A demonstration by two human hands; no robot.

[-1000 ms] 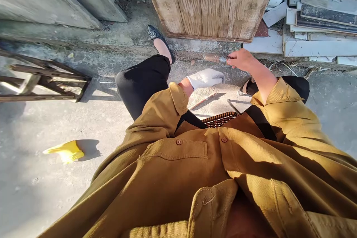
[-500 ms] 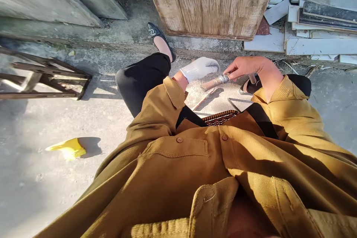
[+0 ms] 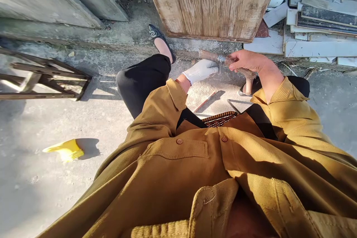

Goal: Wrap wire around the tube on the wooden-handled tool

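My right hand (image 3: 247,60) is bare and closed around a crooked wooden stick (image 3: 205,55), which has silvery wire (image 3: 221,59) wound around its middle. Past my right fingers the stick bends down towards me. My left hand (image 3: 201,70), in a white knitted glove, lies just below the wound part with its fingers pinched together. What those fingers hold, if anything, is hidden. On the ground beneath lie a thin reddish rod (image 3: 205,101) and a dark narrow bar (image 3: 233,106).
A wooden panel (image 3: 206,3) stands ahead. Stacked pale boards (image 3: 320,48) lie at the right, and a wooden frame (image 3: 47,68) at the left. A yellow glove-like item (image 3: 65,150) rests on the concrete. The woven seat edge (image 3: 220,118) shows below me.
The stick has swung up and away from me at its left end, now passing above my gloved fingers. My left hand has dropped slightly; my right hand has risen a little, still holding the stick.
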